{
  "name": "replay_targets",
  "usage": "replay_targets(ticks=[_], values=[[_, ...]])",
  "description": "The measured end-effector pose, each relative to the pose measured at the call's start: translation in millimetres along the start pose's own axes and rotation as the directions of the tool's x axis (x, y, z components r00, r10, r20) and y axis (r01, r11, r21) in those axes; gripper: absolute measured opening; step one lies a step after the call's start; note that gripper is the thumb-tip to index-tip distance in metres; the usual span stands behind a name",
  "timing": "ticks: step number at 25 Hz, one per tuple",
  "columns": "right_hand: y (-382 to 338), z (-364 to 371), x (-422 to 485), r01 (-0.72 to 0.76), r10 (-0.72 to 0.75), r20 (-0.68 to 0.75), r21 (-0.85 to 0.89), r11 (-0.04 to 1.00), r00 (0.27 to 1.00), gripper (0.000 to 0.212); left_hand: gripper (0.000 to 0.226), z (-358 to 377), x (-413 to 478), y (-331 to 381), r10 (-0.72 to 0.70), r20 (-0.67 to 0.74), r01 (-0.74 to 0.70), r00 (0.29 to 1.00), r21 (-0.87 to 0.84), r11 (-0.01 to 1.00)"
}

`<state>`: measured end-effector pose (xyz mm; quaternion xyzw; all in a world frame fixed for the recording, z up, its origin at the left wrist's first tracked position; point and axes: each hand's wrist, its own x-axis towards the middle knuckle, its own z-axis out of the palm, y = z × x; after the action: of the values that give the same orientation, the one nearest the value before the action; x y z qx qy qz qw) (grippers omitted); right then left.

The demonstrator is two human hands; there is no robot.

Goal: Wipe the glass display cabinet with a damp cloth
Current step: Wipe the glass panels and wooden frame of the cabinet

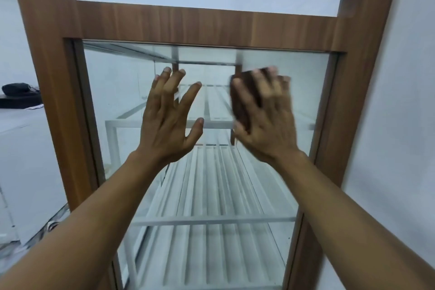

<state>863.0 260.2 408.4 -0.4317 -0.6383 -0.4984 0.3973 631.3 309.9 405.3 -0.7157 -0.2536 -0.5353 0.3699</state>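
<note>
Tall glass display cabinet with a wood-grain brown frame [49, 59]; the large clear glass front pane [131, 92] fills the middle of the view, with white slatted metal shelves [211, 186] visible behind it.

Right hand [266, 113] is spread flat against the upper right of the pane, pressing a dark brown folded cloth [242, 99] to the glass under the palm and fingers. It is blurred, so probably mid-stroke. Left hand [168, 115] is open, fingers splayed, holding nothing. It sits flat against or just off the glass left of the cloth; I cannot tell if it touches.

Risks, as judged:
- The cloth is pinned by pressure only, not gripped, so a fast stroke could let it slide out and drop.
- A bare left palm on the glass would leave fresh prints on a wiped area.
- Both arms leaning on a tall, narrow unit could rock it or stress the pane.
- Corners under the top rail [207, 28] are easily missed.

Far left, a dark bag-like object [18, 92] rests on a low surface.
</note>
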Motion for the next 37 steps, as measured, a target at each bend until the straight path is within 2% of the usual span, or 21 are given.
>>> replay_targets(ticks=[1,3,5,6,8,10,12,14,16,17,20,21,23,26,27,28,31,32,34,35,37], values=[[15.4,-3.8,-10.5,-0.134,0.132,-0.036,-0.048,0.99,0.991,0.073,0.058,-1.1,-3.2,-4.1,0.011,0.011,-0.011,1.0,0.001,1.0],[32.9,-10.5,-15.2,-0.375,0.366,-0.091,-0.114,0.92,0.926,0.07,0.06,0.0,-6.5,-3.7,0.017,0.03,-0.018,0.999,0.042,0.999],[17.0,-4.8,5.2,-0.422,0.411,-0.121,-0.091,0.902,0.904,0.07,0.061,2.7,-5.5,2.0,0.012,0.039,-0.015,0.999,0.067,0.998],[-1.8,2.1,17.7,-0.347,0.339,-0.117,-0.059,0.936,0.934,0.07,0.061,2.9,-4.0,3.0,0.014,0.041,-0.017,0.999,0.069,0.997],[-38.8,15.4,20.2,-0.095,0.098,-0.089,0.034,0.995,0.991,0.067,0.061,0.6,-5.0,0.4,0.023,0.042,-0.026,0.999,0.064,0.998],[-52.8,19.7,-11.6,0.066,-0.064,-0.031,0.05,0.997,0.997,0.063,0.062,-2.4,-11.5,-4.7,0.037,0.052,-0.039,0.998,0.051,0.998],[-29.1,11.3,-55.3,0.036,-0.035,0.028,-0.022,0.999,0.999,0.071,0.064,-4.1,-22.8,-7.3,0.037,0.081,-0.041,0.996,0.054,0.998],[2.0,2.7,-73.2,-0.146,0.146,0.007,-0.058,0.988,0.989,0.077,0.066,-4.5,-35.4,-7.4,0.027,0.095,-0.034,0.995,0.077,0.996],[4.8,2.3,-54.2,-0.321,0.318,-0.058,-0.052,0.946,0.946,0.077,0.067,-2.9,-39.1,-5.5,0.025,0.094,-0.033,0.995,0.088,0.996],[-8.2,5.8,-41.2,-0.305,0.304,-0.065,-0.013,0.952,0.95,0.077,0.067,-3.0,-39.0,-4.5,0.024,0.095,-0.033,0.995,0.093,0.995],[-59.1,18.4,-33.9,0.026,-0.026,-0.002,0.087,0.996,1.0,0.074,0.066,-4.2,-38.6,-5.0,0.024,0.093,-0.033,0.995,0.094,0.995],[-62.8,19.2,-43.5,0.071,-0.074,0.031,0.081,0.994,0.997,0.073,0.066,-4.3,-41.4,-5.0,0.017,0.093,-0.026,0.996,0.092,0.995],[-42.6,12.3,-56.8,0.018,-0.019,0.037,0.023,1.0,0.999,0.077,0.067,-3.5,-49.9,-4.4,0.003,0.089,-0.011,0.996,0.091,0.996],[-9.1,4.2,-34.2,-0.226,0.225,-0.028,-0.041,0.973,0.974,0.078,0.067,-0.5,-55.8,0.5,-0.029,0.084,0.022,0.996,0.088,0.996],[-15.1,5.7,-22.1,-0.261,0.26,-0.046,-0.02,0.965,0.964,0.078,0.067,-0.1,-55.5,1.4,-0.034,0.081,0.026,0.996,0.089,0.996],[-29.4,9.6,-14.9,-0.23,0.23,-0.053,0.012,0.973,0.972,0.077,0.067,-0.2,-54.6,1.9,-0.032,0.079,0.025,0.996,0.088,0.996],[-73.4,22.9,-46.3,0.093,-0.094,0.007,0.101,0.991,0.996,0.067,0.065,-0.5,-55.2,0.6,-0.025,0.06,0.019,0.998,0.094,0.995],[-71.6,21.6,-69.8,0.142,-0.146,0.05,0.08,0.987,0.988,0.068,0.065,0.1,-57.5,-0.7,-0.026,0.054,0.021,0.998,0.091,0.996],[-36.6,8.6,-99.9,0.057,-0.055,0.08,-0.029,0.998,0.995,0.076,0.067,1.0,-63.2,-2.0,-0.024,0.053,0.019,0.998,0.083,0.996],[-13.8,2.6,-102.4,-0.068,0.072,0.053,-0.075,0.995,0.996,0.079,0.068,1.0,-65.3,-1.5,-0.018,0.053,0.014,0.998,0.082,0.997],[11.7,-6.5,-75.5,-0.333,0.332,-0.023,-0.104,0.937,0.943,0.078,0.069,1.0,-66.2,-1.4,-0.017,0.048,0.012,0.999,0.085,0.996]])
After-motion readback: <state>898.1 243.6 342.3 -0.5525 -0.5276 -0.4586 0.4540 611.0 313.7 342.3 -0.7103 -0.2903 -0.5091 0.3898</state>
